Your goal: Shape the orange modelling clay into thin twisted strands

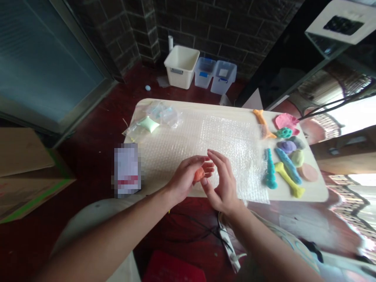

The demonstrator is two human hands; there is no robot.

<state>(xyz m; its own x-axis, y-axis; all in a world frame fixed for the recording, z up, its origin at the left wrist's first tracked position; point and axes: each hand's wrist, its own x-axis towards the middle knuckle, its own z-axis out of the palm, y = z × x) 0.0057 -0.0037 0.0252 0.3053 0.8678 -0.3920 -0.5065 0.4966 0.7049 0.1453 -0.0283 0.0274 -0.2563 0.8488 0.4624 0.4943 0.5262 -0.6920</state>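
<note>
A small lump of orange modelling clay [199,174] rests in my left hand [185,177], between its palm and loosely curled fingers. My right hand [222,184] is beside it, thumb and fingers apart and curved; the thumb tip is close to the clay, but I cannot tell whether it touches. Both hands are above bubble wrap [229,137] spread over a pale table [315,192]. Along the table's right side lie shaped clay pieces: an orange bone-like one [262,121], a teal knobbly stick [270,170], a blue roll [289,164] and a yellow bone-like one [289,180].
Pink clay [286,122] and several rounded lumps lie at the right. A pale green packet [149,123] and clear plastic bags [169,114] sit at the back left. Beyond the table stand a white bin [182,72] and two clear tubs. A power strip [229,248] is below.
</note>
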